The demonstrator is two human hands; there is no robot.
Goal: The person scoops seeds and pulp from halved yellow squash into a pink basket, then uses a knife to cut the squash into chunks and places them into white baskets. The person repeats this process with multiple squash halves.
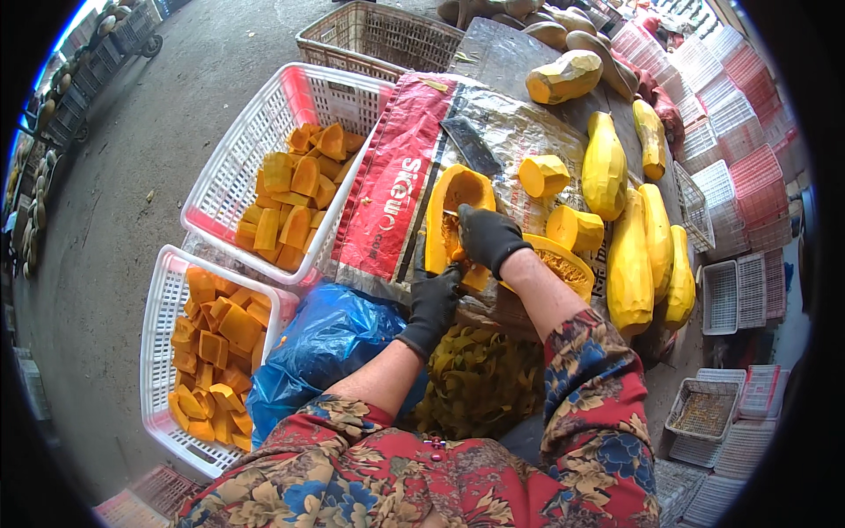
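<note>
My left hand [432, 297], in a black glove, holds the near end of a hollow pumpkin half [432, 218], its cut face up. In a black glove too, my right hand [488, 234] is closed at the cavity on a small tool, of which only a bit of metal [451, 212] shows; stringy orange pulp lies beneath the fingers. Another pumpkin half [561, 267] with its pulp inside lies partly under my right forearm. Beyond them are a dark broad blade [472, 145] and two peeled pumpkin pieces [544, 175]. Whole peeled pumpkins [604, 165] lie to the right.
Two white plastic baskets [231, 138] of cut pumpkin chunks stand left. A blue plastic bag [330, 330] and a heap of peelings [482, 383] are close to my body. An empty-looking crate [379, 33] and unpeeled pumpkins [554, 33] are at the back. Stacked crates [719, 264] stand right.
</note>
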